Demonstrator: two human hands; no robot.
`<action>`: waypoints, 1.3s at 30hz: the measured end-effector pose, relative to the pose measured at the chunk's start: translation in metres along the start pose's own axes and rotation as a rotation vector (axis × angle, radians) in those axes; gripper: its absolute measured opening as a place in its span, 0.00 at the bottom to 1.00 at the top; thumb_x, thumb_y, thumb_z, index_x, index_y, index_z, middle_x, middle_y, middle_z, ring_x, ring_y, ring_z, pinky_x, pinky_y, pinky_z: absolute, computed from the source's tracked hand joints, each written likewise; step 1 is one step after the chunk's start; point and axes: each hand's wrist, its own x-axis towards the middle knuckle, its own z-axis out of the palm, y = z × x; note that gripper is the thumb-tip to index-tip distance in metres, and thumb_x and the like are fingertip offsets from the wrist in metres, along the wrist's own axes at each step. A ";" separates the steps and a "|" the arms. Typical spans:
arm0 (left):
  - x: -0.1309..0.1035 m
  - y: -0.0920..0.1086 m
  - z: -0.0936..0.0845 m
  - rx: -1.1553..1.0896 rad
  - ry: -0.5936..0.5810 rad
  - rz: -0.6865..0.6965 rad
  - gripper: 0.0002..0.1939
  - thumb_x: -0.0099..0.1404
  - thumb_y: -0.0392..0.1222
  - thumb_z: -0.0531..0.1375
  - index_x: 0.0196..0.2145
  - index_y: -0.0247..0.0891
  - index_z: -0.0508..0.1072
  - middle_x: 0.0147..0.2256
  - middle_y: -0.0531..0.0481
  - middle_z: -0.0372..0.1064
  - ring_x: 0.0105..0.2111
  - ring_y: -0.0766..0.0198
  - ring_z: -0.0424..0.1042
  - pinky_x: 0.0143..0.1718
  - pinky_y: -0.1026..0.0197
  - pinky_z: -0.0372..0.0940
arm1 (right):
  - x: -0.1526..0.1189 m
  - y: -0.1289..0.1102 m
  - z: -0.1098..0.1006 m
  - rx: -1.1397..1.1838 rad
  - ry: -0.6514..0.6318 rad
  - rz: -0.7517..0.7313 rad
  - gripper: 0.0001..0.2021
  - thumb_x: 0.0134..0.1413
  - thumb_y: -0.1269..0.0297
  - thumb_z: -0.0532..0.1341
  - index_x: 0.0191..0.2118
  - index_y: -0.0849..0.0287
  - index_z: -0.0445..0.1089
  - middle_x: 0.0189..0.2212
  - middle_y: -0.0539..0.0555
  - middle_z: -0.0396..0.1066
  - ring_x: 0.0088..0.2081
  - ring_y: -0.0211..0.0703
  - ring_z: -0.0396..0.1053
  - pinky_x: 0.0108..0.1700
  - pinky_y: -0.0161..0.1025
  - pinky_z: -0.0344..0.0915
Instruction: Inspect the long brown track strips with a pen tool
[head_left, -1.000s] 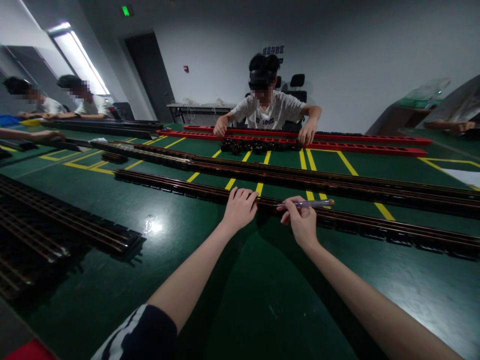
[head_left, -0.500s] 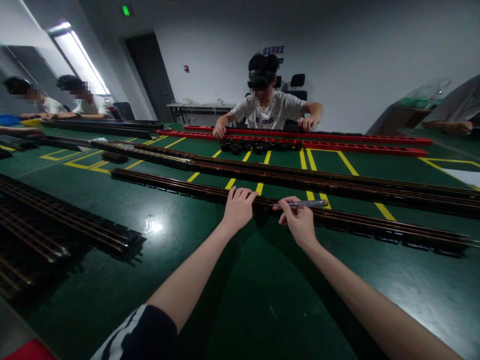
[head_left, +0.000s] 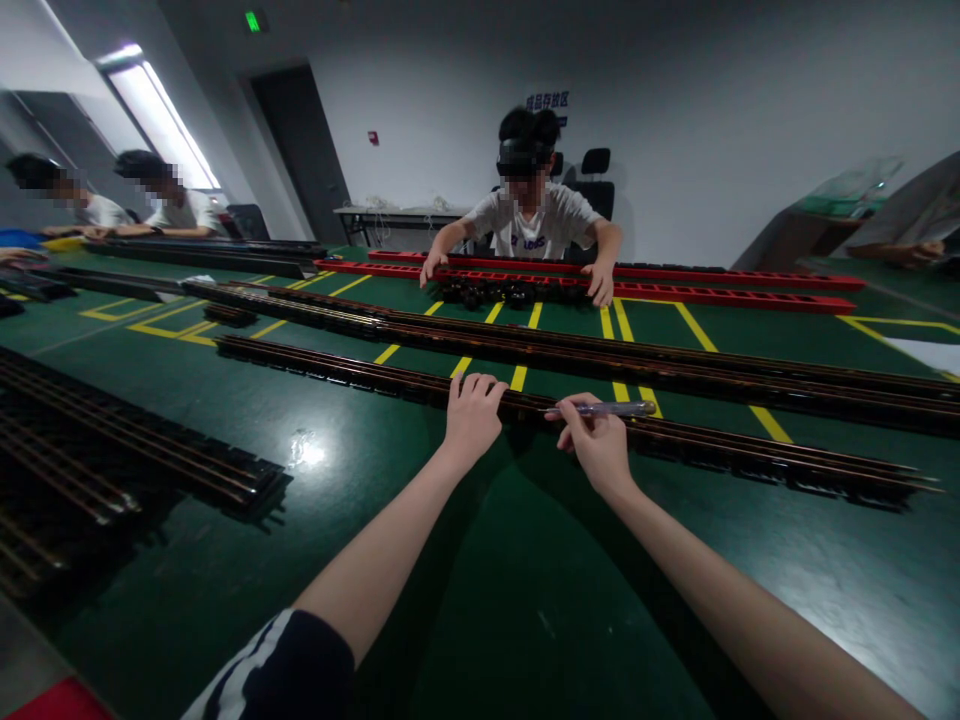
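Observation:
A long black strip with copper-coloured rods [head_left: 750, 456] lies across the green table in front of me. My left hand [head_left: 474, 415] is on this strip, its fingers bent over the far edge and gripping it. To the right, my right hand [head_left: 596, 440] is closed around a slim translucent pen-like tool [head_left: 619, 409]. The tool's thin tip points left and rests at or just above the strip, between my two hands; exact contact cannot be made out.
More dark strips [head_left: 675, 370] run across the table [head_left: 360, 600] just beyond, and others [head_left: 150, 430] lie at the left. Opposite, a person [head_left: 540, 215] reaches over black parts [head_left: 502, 292] beside red frames [head_left: 750, 295]. Other people sit at the far left.
The strip in front of me has shifted slightly left together with my left hand. Across the table, the person's hands have moved down to the black parts.

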 end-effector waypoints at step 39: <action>0.002 -0.004 0.008 -0.088 -0.044 0.108 0.19 0.65 0.50 0.54 0.49 0.38 0.70 0.46 0.45 0.71 0.49 0.54 0.67 0.58 0.48 0.54 | 0.001 0.005 -0.001 0.106 0.234 0.064 0.10 0.50 0.58 0.60 0.26 0.60 0.66 0.18 0.51 0.71 0.14 0.34 0.64 0.16 0.31 0.59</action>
